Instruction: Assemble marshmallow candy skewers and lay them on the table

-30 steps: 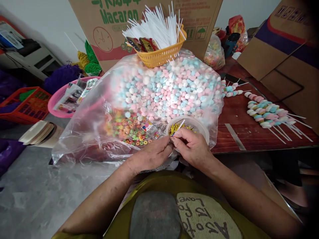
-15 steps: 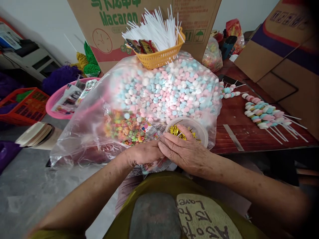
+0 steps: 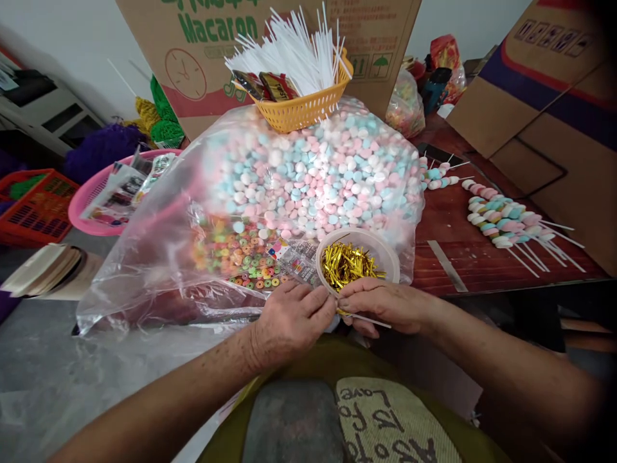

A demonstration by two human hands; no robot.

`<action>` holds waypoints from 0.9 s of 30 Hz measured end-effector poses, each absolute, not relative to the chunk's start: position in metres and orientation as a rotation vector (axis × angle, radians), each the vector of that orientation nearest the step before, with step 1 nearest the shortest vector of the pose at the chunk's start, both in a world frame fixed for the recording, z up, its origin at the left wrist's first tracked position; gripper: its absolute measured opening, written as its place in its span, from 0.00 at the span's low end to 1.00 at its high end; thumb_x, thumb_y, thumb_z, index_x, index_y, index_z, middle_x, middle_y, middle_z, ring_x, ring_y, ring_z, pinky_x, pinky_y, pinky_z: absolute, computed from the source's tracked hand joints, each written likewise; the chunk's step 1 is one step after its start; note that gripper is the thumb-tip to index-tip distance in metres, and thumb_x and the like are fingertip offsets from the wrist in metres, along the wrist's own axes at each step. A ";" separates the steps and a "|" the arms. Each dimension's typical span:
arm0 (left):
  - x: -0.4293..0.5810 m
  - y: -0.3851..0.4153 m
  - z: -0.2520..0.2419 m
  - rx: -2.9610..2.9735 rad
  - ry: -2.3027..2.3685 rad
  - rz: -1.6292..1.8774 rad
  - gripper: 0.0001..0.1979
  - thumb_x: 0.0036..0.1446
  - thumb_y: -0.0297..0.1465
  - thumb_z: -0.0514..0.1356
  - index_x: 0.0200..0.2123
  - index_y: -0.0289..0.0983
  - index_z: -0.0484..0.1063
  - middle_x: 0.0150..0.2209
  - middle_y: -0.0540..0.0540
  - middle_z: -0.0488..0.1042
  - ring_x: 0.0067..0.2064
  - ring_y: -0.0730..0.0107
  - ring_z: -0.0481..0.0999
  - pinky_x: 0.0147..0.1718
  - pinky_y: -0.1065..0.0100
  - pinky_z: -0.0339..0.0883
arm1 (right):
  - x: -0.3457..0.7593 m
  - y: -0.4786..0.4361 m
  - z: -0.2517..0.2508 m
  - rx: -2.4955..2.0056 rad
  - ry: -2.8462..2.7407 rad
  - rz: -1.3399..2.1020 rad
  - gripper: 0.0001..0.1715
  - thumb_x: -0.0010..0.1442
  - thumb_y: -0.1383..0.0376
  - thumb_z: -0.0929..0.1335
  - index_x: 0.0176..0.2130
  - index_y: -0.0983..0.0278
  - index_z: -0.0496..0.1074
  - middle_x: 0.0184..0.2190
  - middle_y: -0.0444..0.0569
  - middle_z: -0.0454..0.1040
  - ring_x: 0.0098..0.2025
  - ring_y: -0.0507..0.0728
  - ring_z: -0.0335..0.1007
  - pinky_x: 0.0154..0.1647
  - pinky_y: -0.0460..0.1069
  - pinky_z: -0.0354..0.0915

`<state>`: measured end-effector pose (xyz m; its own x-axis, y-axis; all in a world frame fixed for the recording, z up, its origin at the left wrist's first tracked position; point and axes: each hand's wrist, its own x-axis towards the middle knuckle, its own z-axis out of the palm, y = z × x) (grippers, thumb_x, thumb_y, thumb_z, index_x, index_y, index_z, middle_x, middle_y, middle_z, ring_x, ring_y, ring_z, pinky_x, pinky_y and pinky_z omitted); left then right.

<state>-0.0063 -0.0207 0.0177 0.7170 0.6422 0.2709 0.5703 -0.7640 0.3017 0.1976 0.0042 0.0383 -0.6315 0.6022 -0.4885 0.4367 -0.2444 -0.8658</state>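
In front of my body, both hands meet at the fingertips just below a round clear plastic tub (image 3: pixel 390 247) of gold twist ties (image 3: pixel 344 263). My left hand (image 3: pixel 294 318) is closed, back upward, around one end of a white stick (image 3: pixel 373 320); whatever else it covers is hidden. The stick's bare end points right, beneath my right hand (image 3: pixel 388 305). That hand pinches at a bit of gold twist tie (image 3: pixel 341 312) by the stick, its lower fingers partly curled.
A big clear bag of pastel marshmallows (image 3: pixel 313 173) fills the middle, with ring candies (image 3: pixel 241 251) in front. An orange basket (image 3: pixel 303 112) of white sticks stands behind. Marshmallow skewers (image 3: pixel 506 218) lie on the red table (image 3: pixel 443 225). At left is a pink basket (image 3: pixel 77 206).
My right hand has drawn back from over the tub, uncovering the gold ties. Both hands now sit lower, fingertips together, and the white stick has come into sight.
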 end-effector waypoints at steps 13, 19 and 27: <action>-0.007 -0.017 0.003 0.701 1.399 0.949 0.15 0.42 0.42 0.67 0.27 0.36 0.73 0.15 0.56 0.63 0.11 0.84 0.52 0.09 0.76 0.42 | 0.176 0.060 -0.017 -1.648 -2.179 0.985 0.05 0.50 0.67 0.67 0.24 0.64 0.73 0.23 0.46 0.73 0.27 0.52 0.65 0.28 0.46 0.56; 0.004 -0.003 0.003 0.703 1.160 0.943 0.19 0.40 0.44 0.69 0.27 0.34 0.72 0.16 0.53 0.67 0.10 0.82 0.55 0.07 0.77 0.45 | 0.208 0.060 0.000 -1.577 -1.924 1.084 0.13 0.59 0.59 0.60 0.32 0.64 0.69 0.27 0.45 0.74 0.22 0.50 0.64 0.22 0.45 0.58; 0.033 0.019 0.017 0.726 0.953 0.996 0.18 0.37 0.39 0.71 0.26 0.32 0.72 0.17 0.54 0.66 0.11 0.84 0.57 0.08 0.78 0.47 | 0.199 0.039 0.017 -1.283 -1.757 1.243 0.15 0.54 0.59 0.63 0.22 0.64 0.64 0.18 0.42 0.63 0.21 0.48 0.57 0.20 0.44 0.55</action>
